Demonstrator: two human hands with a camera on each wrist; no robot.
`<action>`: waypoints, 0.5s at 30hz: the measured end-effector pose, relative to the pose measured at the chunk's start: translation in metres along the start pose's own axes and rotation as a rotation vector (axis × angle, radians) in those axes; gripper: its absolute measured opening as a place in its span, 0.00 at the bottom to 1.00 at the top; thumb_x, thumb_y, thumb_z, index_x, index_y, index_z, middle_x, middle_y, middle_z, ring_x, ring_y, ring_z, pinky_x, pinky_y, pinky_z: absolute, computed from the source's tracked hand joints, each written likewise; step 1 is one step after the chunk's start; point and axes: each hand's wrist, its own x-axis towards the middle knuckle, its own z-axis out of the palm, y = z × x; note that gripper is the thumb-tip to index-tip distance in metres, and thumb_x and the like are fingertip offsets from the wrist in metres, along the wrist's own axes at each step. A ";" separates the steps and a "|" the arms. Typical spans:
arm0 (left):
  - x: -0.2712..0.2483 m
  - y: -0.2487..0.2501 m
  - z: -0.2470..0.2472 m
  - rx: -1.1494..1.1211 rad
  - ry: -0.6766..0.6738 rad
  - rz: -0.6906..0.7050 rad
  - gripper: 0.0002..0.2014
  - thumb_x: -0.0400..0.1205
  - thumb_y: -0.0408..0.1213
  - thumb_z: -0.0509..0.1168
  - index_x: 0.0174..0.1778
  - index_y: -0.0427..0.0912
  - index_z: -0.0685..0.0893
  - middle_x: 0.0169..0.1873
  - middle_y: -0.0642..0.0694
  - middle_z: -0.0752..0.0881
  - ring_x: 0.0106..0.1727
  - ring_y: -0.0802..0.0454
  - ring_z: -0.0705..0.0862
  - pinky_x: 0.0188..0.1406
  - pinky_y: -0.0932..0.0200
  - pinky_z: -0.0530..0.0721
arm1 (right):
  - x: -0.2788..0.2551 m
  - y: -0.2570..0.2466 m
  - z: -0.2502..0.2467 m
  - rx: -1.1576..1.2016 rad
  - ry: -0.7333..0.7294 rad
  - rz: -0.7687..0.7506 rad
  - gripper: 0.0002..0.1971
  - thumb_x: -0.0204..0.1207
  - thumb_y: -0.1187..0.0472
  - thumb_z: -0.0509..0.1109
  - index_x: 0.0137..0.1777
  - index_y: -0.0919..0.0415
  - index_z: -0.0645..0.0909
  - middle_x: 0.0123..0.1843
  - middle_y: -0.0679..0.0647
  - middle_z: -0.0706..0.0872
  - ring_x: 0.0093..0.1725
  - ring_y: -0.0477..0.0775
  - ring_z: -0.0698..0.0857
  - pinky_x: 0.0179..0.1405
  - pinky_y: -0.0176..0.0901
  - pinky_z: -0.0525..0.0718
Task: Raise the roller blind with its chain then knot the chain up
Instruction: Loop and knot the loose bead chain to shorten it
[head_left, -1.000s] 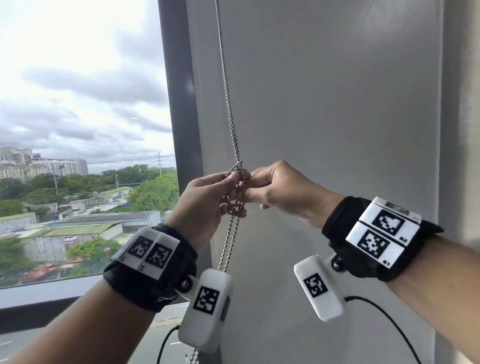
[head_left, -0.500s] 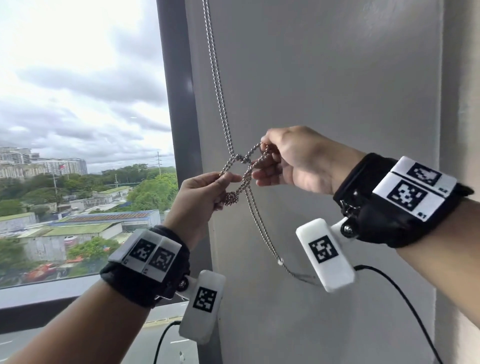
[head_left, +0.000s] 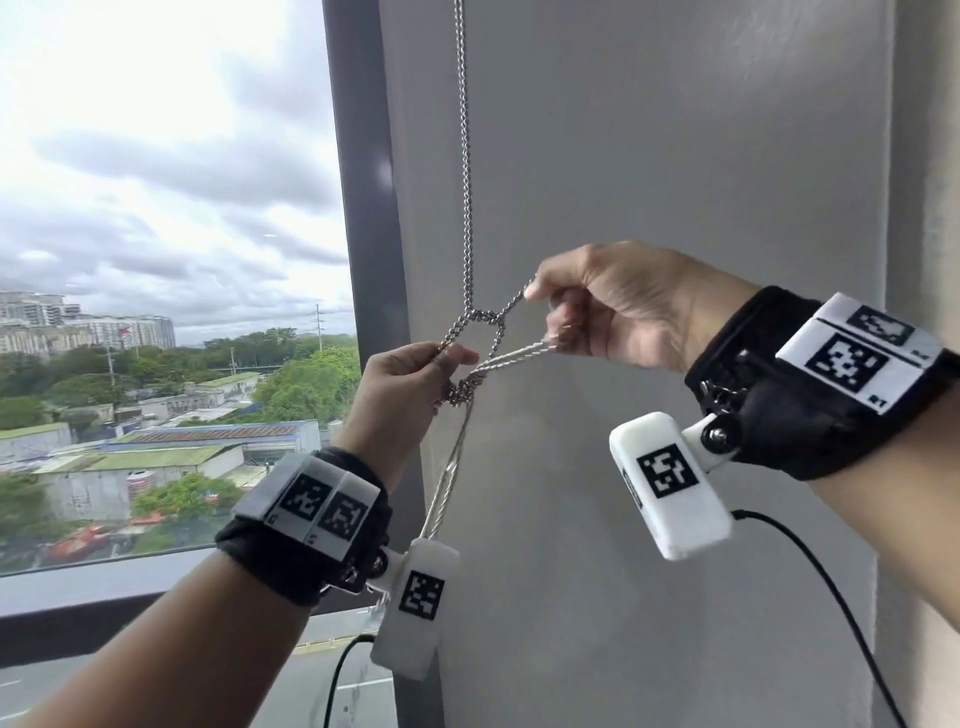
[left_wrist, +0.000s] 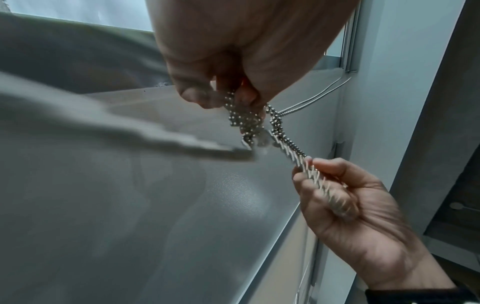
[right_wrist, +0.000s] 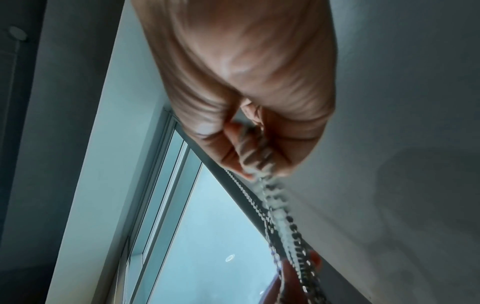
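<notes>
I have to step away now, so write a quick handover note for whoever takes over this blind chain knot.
Left hand pinches the bunched knot in the chain.
Right hand grips the doubled strands, pulling them rightward beside the grey wall.
Done: window view is clear here, so the blind seems raised; an open loop is formed above the knot.
Left: pull the knot snug, then let go with both hands.

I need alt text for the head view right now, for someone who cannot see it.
Two hands work a half-formed knot in a metal bead chain hanging before a grey wall: the left hand pinches the bunched loops, the right hand pulls strands rightward. A window shows a cloudy cityscape.
</notes>
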 end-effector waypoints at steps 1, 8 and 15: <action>0.000 -0.002 -0.002 0.004 0.011 -0.010 0.10 0.81 0.38 0.66 0.46 0.37 0.91 0.17 0.56 0.70 0.24 0.57 0.66 0.27 0.66 0.67 | 0.000 0.000 -0.003 -0.053 0.000 -0.008 0.17 0.72 0.75 0.67 0.27 0.57 0.70 0.21 0.49 0.66 0.16 0.45 0.64 0.13 0.34 0.69; 0.002 -0.011 -0.014 0.024 0.052 -0.049 0.11 0.82 0.40 0.65 0.44 0.41 0.92 0.23 0.47 0.72 0.25 0.56 0.68 0.24 0.69 0.69 | 0.003 0.004 -0.018 -0.750 0.188 -0.149 0.09 0.68 0.68 0.76 0.40 0.77 0.84 0.26 0.63 0.78 0.23 0.56 0.74 0.24 0.42 0.76; 0.000 -0.013 -0.014 -0.031 0.020 -0.113 0.12 0.83 0.39 0.64 0.46 0.35 0.90 0.20 0.51 0.76 0.24 0.57 0.71 0.29 0.62 0.68 | 0.013 0.013 -0.019 -0.458 0.147 0.050 0.12 0.85 0.58 0.56 0.41 0.60 0.75 0.36 0.62 0.84 0.20 0.54 0.83 0.18 0.37 0.80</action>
